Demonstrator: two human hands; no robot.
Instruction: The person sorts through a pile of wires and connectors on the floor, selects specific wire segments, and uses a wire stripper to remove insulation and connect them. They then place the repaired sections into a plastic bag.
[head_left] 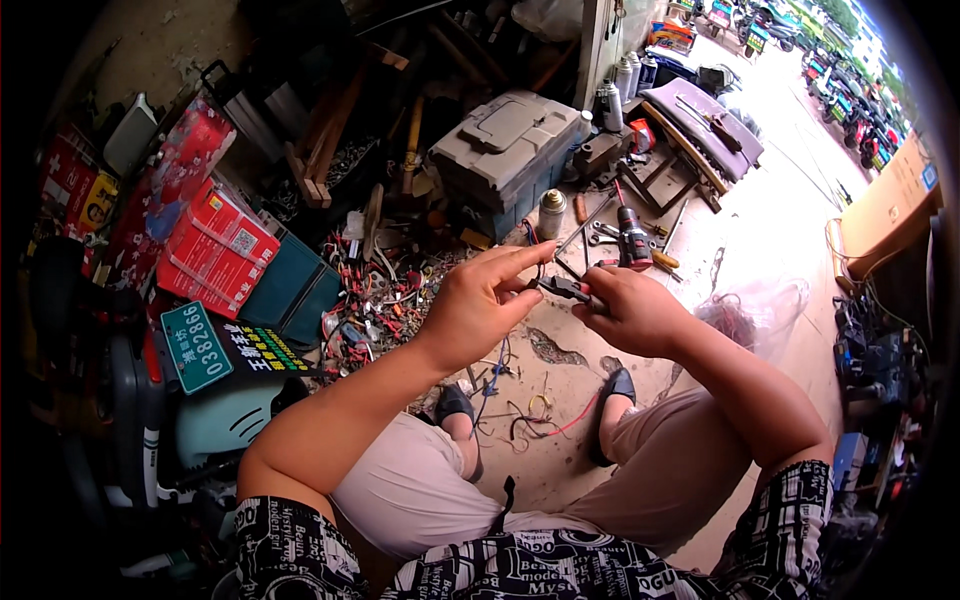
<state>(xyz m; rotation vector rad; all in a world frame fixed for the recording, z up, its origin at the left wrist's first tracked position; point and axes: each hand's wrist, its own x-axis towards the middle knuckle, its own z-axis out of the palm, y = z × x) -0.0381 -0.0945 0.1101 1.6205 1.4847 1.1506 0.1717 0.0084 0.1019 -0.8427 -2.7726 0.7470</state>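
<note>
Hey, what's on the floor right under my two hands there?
Below the left hand and right hand lie loose wires, one of them red, on stained concrete floor between two black shoes. The hands and forearms cover some of the floor.

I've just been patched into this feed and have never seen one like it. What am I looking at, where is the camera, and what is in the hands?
There is no machine here: a person works with two bare hands. The single picture comes from a wide fisheye camera on the person's head, looking down, so straight edges bend near the rim and the forearms enter from below. The person sits low, knees apart, feet in dark shoes on a concrete floor. The left hand and the right hand meet over a small dark tool or part, held between their fingers; its exact kind is too small to tell. On the floor lie loose wires, a cordless drill, wrenches and a grey toolbox. Red boxes are stacked at left.
</note>
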